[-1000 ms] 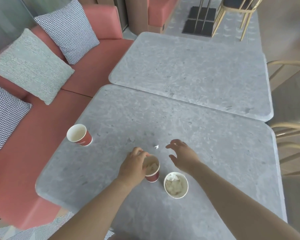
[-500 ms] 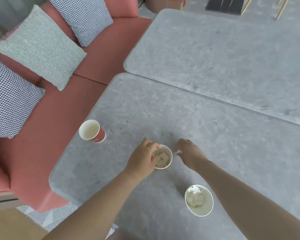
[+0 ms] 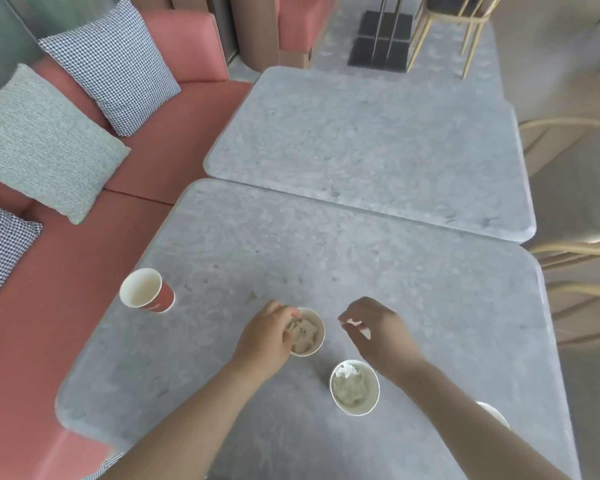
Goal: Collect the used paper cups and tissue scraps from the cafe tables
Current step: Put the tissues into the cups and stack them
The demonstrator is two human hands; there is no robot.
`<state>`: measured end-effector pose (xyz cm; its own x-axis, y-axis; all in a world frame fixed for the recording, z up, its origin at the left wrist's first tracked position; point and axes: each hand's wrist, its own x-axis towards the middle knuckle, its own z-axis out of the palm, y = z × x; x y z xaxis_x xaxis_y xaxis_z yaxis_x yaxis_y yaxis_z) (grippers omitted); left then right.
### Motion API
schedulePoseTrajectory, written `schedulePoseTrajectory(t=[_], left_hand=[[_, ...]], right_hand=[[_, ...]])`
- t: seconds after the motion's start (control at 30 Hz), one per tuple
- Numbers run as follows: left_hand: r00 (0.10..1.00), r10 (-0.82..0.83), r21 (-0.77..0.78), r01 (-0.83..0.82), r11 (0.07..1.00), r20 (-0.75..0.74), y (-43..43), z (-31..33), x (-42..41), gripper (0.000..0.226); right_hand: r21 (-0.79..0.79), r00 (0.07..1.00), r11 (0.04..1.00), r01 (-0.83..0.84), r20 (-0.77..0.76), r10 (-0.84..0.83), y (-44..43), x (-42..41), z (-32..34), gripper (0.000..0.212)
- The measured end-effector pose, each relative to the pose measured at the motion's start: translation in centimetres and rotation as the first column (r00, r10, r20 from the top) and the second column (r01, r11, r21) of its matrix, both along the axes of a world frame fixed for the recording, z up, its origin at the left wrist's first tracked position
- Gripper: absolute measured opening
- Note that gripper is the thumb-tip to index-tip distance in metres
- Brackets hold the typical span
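Both hands are busy in the lower middle of the frame, each closed on something of its own.

At the left, a red cup (image 3: 146,289) stands alone near the left edge of the worktop (image 3: 361,265). Its mouth is open and it looks empty. It is well apart from either hand and not yet gathered.

Next comes the left hand (image 3: 267,336), reaching in from the lower left with the forearm angled up and to the right. Its fingers curl round the left side and rim of a stuffed cup (image 3: 307,336), which is packed with crumpled tissue. That grip seems meant to steady the cup so it can serve as a bin for scraps.

Just to the right, the right hand (image 3: 374,329) hangs above the worktop, wrist bent and palm down. Its fingertips are drawn together to pinch a small white tissue scrap (image 3: 353,322). The scrap is near the stuffed cup's mouth, so I judge it is headed in there.

Below, between the two forearms, a second filled cup (image 3: 354,388) stands free with tissue wadded inside, and neither hand touches it. At the lower right a white rim (image 3: 496,415) peeks from behind the right forearm. Too much of it is hidden to say what it is.
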<state>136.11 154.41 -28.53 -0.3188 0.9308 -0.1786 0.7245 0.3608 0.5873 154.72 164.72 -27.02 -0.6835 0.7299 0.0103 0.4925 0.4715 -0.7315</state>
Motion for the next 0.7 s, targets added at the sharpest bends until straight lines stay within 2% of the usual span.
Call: schedulePoseTrajectory(t=[0.2,0.3,0.5,0.7], left_hand=[[0.999,0.001,-0.048,-0.003,0.999,-0.036,-1.3,-0.4,1.6,0.034],[0.999,0.005,-0.072,-0.008,0.997,-0.038,-2.4,-0.7,2.6,0.034],[0.994,0.081,-0.099,-0.089,0.991,-0.077,-4.3,-0.5,3.4,0.025],[0.983,0.128,0.074,-0.119,0.99,-0.133,-6.3,0.1,4.6,0.018]], right_hand=[[-0.044,0.987,0.998,-0.05,0.148,0.056,-4.4,4.1,0.5,0.015],[-0.022,0.972,0.996,-0.092,0.214,0.094,-5.5,5.1,0.2,0.022],[0.02,0.964,0.996,-0.088,0.252,0.08,-6.7,6.8,-0.4,0.03],[0.086,0.928,0.972,-0.22,0.327,0.181,-6.5,7.6,-1.2,0.028]])
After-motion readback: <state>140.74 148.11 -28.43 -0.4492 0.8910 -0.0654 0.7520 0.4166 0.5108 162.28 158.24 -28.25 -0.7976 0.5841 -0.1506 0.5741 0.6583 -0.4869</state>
